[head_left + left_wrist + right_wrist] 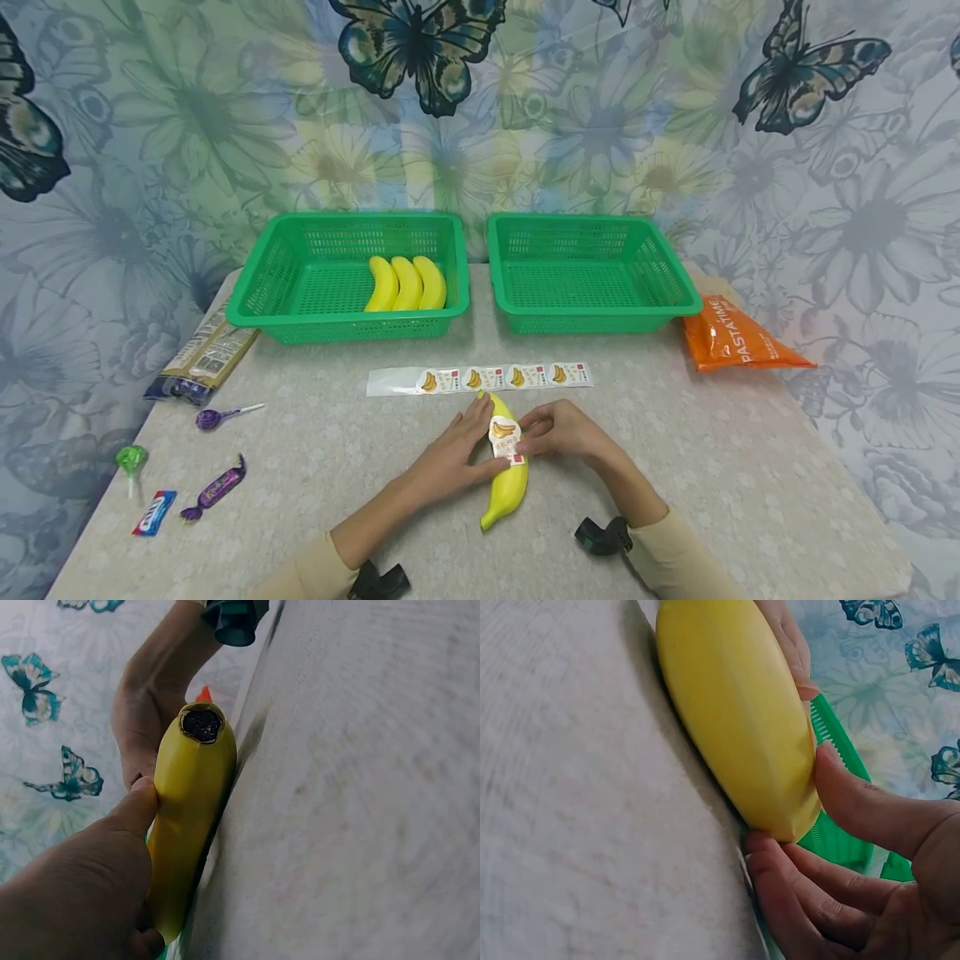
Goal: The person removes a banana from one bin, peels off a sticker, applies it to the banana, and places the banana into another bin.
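Note:
A yellow banana (pixel 506 492) lies on the table, its stem end toward me. On its upper side sits a white label sticker (pixel 506 433) with a banana picture. My left hand (pixel 453 458) holds the banana from the left, fingers near the far end and thumb by the sticker's lower edge; in the left wrist view that thumb (pixel 139 806) touches the peel. From the right, my right hand (pixel 558 429) has its thumb at the sticker's edge and its curled fingers (pixel 780 877) against the banana's side. Beyond the hands lies a strip of several stickers (pixel 480 379).
A green basket (pixel 348 320) holding three bananas (pixel 407 283) stands back left; another green basket (pixel 592 321) stands back right. An orange packet (pixel 738 337) lies right. Left are a packet (pixel 206 354), lollipops (pixel 208 419) and wrapped candies (pixel 213 487).

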`<control>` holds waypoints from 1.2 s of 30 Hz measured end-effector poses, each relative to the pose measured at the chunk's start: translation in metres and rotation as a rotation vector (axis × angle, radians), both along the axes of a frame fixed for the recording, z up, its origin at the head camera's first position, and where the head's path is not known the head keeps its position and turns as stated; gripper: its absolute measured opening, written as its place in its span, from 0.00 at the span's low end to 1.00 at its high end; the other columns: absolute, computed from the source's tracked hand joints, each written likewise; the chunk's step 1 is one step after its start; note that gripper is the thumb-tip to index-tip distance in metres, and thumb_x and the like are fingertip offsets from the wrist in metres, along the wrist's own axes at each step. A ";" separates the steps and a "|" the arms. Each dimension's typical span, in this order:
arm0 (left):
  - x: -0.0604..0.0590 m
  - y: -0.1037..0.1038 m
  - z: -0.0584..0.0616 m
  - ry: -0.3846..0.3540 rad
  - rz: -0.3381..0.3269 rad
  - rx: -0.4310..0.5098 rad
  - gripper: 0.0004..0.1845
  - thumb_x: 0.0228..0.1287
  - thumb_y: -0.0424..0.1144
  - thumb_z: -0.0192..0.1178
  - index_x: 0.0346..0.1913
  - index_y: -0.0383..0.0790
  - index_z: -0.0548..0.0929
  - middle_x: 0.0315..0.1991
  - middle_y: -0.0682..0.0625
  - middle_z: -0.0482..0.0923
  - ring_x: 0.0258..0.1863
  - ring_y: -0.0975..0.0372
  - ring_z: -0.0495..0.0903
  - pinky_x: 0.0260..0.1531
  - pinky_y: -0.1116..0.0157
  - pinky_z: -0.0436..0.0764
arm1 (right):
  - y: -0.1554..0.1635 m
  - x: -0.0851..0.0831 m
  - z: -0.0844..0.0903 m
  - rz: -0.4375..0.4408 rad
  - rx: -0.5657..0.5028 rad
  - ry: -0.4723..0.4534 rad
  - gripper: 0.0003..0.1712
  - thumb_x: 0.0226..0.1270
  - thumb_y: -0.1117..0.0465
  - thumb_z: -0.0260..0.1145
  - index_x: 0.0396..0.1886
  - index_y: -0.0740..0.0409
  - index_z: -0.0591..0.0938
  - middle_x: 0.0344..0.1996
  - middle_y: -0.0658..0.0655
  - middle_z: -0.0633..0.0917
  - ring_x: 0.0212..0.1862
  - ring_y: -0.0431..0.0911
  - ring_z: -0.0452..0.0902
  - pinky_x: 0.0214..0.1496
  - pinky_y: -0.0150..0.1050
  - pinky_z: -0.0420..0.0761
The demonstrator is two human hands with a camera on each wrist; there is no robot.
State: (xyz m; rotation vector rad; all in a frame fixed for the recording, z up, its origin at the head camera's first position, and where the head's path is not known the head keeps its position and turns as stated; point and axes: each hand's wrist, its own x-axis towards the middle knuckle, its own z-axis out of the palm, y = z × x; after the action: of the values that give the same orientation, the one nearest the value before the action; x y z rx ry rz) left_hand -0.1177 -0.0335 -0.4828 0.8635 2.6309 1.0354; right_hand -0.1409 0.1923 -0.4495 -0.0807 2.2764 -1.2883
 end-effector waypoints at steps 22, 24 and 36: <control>-0.018 -0.001 0.001 -0.062 0.001 -0.055 0.62 0.53 0.72 0.60 0.78 0.37 0.43 0.80 0.47 0.35 0.80 0.59 0.37 0.78 0.51 0.43 | -0.008 -0.005 -0.011 -0.182 -0.062 -0.058 0.14 0.58 0.62 0.73 0.41 0.67 0.87 0.30 0.58 0.89 0.27 0.41 0.84 0.32 0.37 0.87; -0.022 -0.002 0.001 -0.064 -0.004 -0.049 0.63 0.52 0.71 0.62 0.78 0.38 0.43 0.80 0.47 0.36 0.80 0.58 0.38 0.78 0.52 0.43 | -0.008 -0.006 -0.011 -0.179 -0.078 -0.060 0.14 0.58 0.62 0.73 0.41 0.67 0.87 0.31 0.58 0.89 0.28 0.41 0.84 0.33 0.37 0.87; -0.028 -0.001 0.007 -0.066 0.026 -0.038 0.55 0.52 0.56 0.71 0.76 0.36 0.54 0.78 0.44 0.50 0.77 0.48 0.50 0.75 0.47 0.53 | -0.008 -0.005 -0.011 -0.165 -0.104 -0.049 0.16 0.59 0.62 0.73 0.42 0.69 0.86 0.33 0.61 0.89 0.29 0.41 0.85 0.35 0.37 0.87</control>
State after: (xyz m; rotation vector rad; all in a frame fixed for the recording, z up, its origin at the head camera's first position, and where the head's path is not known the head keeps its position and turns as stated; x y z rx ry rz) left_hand -0.1453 -0.0343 -0.4761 0.7753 2.6055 0.9985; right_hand -0.1457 0.1848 -0.4607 0.1035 2.2116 -1.4758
